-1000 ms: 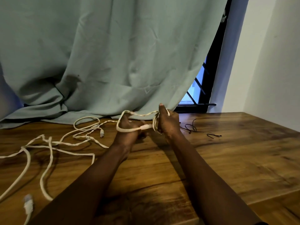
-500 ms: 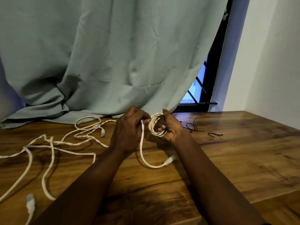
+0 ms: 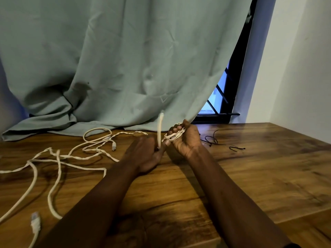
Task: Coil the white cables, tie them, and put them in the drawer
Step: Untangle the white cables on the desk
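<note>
Gripping a small coil [image 3: 172, 137] of white cable in the right hand [image 3: 187, 141], fingers curled through the loops, held raised just in front of the curtain [image 3: 125, 59] hem. Pinching the free cable end [image 3: 160, 128] in the left hand [image 3: 145, 155], just left of the coil, with that end standing upright against the curtain. Lying loose on the table [image 3: 250, 176] below the curtain's left half: more white cables [image 3: 59, 158], uncoiled, with a plug [image 3: 35, 223] nearest the camera. Below the curtain's right corner, just right of the coil, thin black ties [image 3: 213, 139] on the wood.
</note>
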